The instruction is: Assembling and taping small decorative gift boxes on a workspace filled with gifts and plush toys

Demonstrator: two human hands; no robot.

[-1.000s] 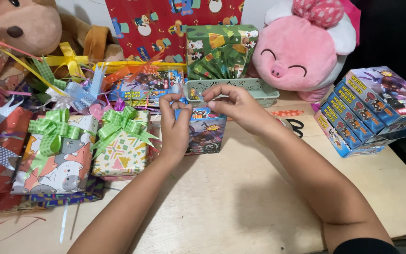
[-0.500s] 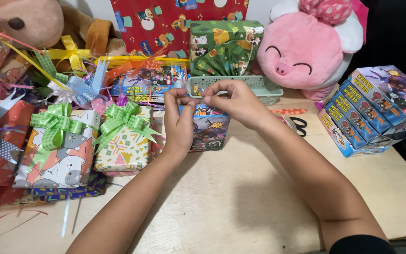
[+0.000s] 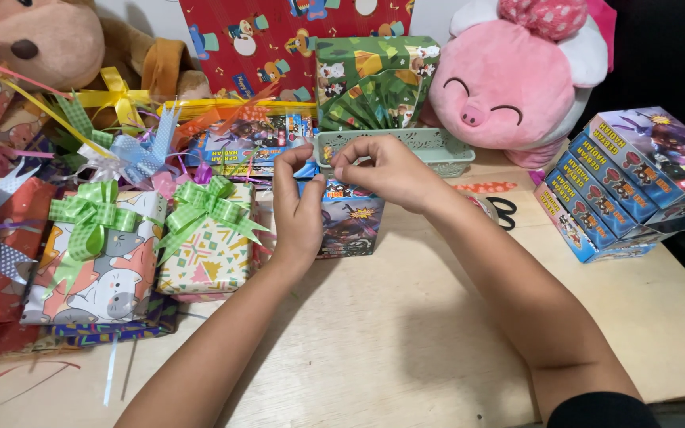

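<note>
Right now both hands meet above a small printed box (image 3: pixel 348 226) that stands upright on the wooden worktop (image 3: pixel 406 349). The left hand (image 3: pixel 296 208) rests against the box's left side, its fingers raised and curled at the top edge; the right hand (image 3: pixel 386 168) hovers just over the box, fingertips pinched together close to the left thumb. Whether anything thin is held between those fingertips cannot be told. Just left of the left hand sits a wrapped gift with a green bow (image 3: pixel 206 242), and further left a second gift with cat paper (image 3: pixel 97 257), also bowed in green. Behind the hands stands a pale green basket (image 3: pixel 438 150) with folded green wrapping paper (image 3: pixel 374 83) above it. Beyond the right hand a pink plush pig (image 3: pixel 517 75) leans against the wall; black-handled scissors (image 3: pixel 501 210) lie near the right forearm, and a stack of printed boxes (image 3: pixel 628 182) sits well to the right.
</note>
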